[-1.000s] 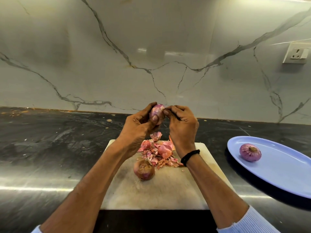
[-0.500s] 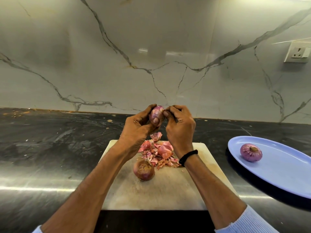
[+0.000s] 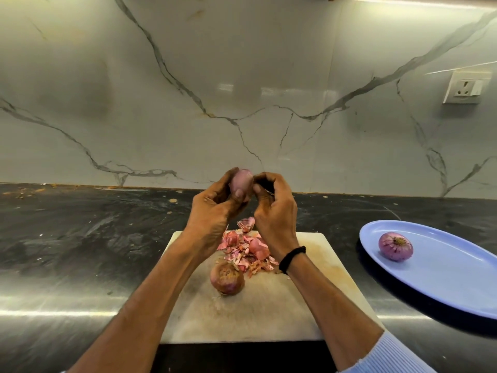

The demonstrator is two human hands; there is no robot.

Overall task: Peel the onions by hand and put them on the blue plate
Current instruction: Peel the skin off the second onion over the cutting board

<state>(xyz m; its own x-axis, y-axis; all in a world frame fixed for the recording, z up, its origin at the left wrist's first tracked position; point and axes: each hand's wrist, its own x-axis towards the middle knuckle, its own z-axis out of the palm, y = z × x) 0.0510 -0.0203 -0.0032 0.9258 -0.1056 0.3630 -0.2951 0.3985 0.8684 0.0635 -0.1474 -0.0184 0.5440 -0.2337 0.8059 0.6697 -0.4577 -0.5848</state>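
Note:
My left hand (image 3: pixel 215 208) grips a pinkish onion (image 3: pixel 242 182) held up above the far edge of the cutting board (image 3: pixel 269 313). My right hand (image 3: pixel 275 211) is curled against the onion's right side, thumb and fingertips on its skin. An unpeeled brown-red onion (image 3: pixel 227 278) sits on the board in front of a heap of pink peels (image 3: pixel 246 249). A peeled purple onion (image 3: pixel 395 246) lies on the blue plate (image 3: pixel 443 278) at the right.
The board lies on a dark, glossy countertop (image 3: pixel 80 251) with small scraps near the back. A marble backsplash (image 3: pixel 188 103) rises behind it, with a white wall socket (image 3: pixel 465 88) at the upper right.
Both hands stay at the onion; the onion has turned a little in my left hand, and my right fingers have shifted on its right side.

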